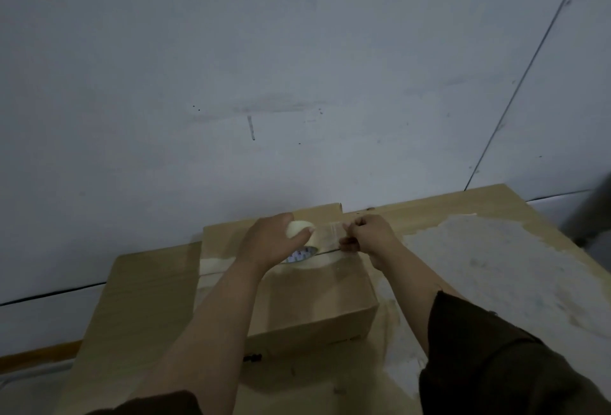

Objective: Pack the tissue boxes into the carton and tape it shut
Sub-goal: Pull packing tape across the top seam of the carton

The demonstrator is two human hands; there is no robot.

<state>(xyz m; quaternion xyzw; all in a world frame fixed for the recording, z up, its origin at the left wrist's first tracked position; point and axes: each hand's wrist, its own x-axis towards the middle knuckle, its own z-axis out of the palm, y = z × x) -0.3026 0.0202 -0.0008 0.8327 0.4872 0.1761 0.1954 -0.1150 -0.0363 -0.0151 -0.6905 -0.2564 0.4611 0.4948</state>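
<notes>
Gripping the tape roll, left hand; right hand seemingly pinching its clear strip above the carton.

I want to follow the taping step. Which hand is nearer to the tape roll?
Left. The left hand grips the tape roll from above, over the carton. The right hand is to the roll's right, its fingers pinching the pulled-out tape end.
</notes>
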